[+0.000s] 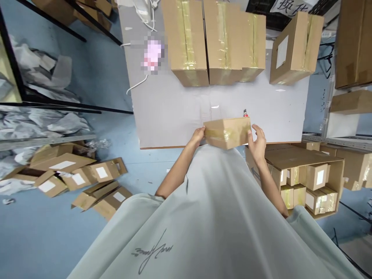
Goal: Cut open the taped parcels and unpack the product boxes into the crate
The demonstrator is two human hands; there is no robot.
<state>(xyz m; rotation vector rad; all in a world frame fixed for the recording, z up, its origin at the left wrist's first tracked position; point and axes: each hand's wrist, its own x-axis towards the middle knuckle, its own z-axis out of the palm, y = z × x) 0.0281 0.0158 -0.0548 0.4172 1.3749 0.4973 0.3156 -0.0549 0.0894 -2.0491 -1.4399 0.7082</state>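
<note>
A small taped cardboard box (pixel 228 131) is tilted at the front edge of the white table (pixel 168 116), close to my body. My left hand (pixel 199 133) grips its left end, with the fingertips partly hidden behind the cardboard. At the right end, my right hand (pixel 257 140) has its fingers spread, and the thumb is at or very near the box's side; whether it touches I cannot tell. Just behind the box's right corner lies a small red and metal tool, apparently a box cutter (pixel 245 112), partly hidden by the box.
Several taped cartons (pixel 188 46) line the table's back, with another carton (pixel 293 50) at right. A cable (pixel 138 86) lies at left beside a blurred pink item (pixel 153 54). A large open carton (pixel 305 159) holds smaller boxes at right. Opened boxes (pixel 78 176) litter the left floor.
</note>
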